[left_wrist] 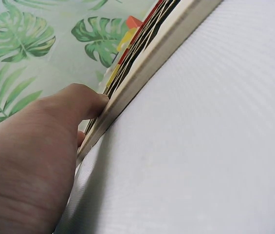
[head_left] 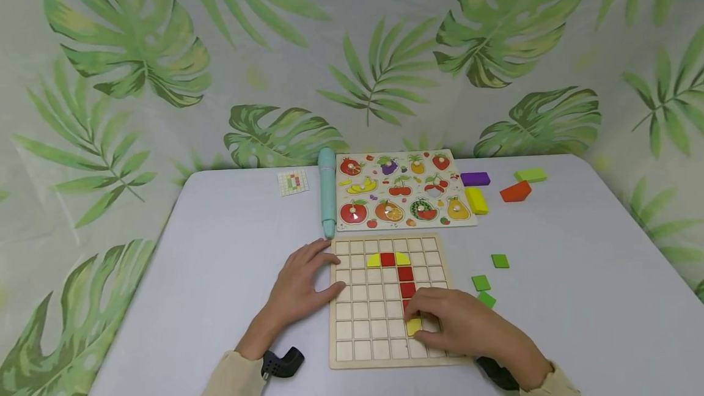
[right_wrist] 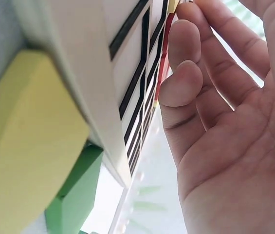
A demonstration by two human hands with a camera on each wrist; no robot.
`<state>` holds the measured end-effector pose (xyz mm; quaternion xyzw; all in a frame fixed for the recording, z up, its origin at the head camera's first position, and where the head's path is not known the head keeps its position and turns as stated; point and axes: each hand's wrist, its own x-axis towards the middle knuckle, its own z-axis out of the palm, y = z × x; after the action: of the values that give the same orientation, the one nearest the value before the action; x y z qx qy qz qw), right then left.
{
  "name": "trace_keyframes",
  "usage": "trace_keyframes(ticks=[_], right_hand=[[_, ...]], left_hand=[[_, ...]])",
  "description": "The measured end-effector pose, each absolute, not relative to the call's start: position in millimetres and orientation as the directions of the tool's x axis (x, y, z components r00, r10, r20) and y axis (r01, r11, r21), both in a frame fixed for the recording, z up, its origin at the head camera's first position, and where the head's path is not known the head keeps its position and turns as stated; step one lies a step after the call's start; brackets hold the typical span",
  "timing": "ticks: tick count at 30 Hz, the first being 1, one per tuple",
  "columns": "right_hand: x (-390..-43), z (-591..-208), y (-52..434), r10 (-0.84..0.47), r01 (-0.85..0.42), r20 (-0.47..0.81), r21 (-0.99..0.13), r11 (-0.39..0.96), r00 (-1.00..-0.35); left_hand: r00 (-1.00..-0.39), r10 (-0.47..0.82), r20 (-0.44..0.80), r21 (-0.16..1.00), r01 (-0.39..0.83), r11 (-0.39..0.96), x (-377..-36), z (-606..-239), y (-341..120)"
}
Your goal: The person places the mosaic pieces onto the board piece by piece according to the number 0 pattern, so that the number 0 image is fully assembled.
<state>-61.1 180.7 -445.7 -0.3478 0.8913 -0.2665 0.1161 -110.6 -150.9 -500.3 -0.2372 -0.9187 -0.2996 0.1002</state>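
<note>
Head view had a squarish wooden grid board (head_left: 376, 310), left hand (head_left: 299, 286) fingers apart on its left edge, right hand (head_left: 464, 321) pinching a yellow tile (head_left: 414, 327).

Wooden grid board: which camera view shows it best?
The head view: nearly all of the wooden grid board shows from above. The left wrist view shows mainly its edge; the right wrist view shows part, steeply slanted.

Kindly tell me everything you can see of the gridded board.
The gridded board looks like pale wood, rimmed, with dividers forming square cells, some holding red and yellow pieces. It lies flat on the table. The left grip rests on its left edge; the right grip, apparently pinching a yellow piece, covers some cells.
</note>
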Motion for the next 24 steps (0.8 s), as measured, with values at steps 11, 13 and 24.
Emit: trace_keyframes(ticks=[11, 13, 24], right_hand=[[-61, -446, 181, -0.680, -0.549, -0.010, -0.581, 0.600, -0.733], [-61, -446, 181, -0.678, -0.547, -0.011, -0.580, 0.603, -0.735], [-63, -440, 198, -0.632, -0.530, 0.033, -0.579, 0.619, -0.774]], left_hand=[[-0.891, 0.372, 0.262, 0.522, 0.455, 0.722, -110, -498, -151], [-0.889, 0.370, 0.269, 0.521, 0.458, 0.720, -110, -498, -151], [-0.882, 0.369, 0.295, 0.512, 0.472, 0.718, -110, -498, -150]])
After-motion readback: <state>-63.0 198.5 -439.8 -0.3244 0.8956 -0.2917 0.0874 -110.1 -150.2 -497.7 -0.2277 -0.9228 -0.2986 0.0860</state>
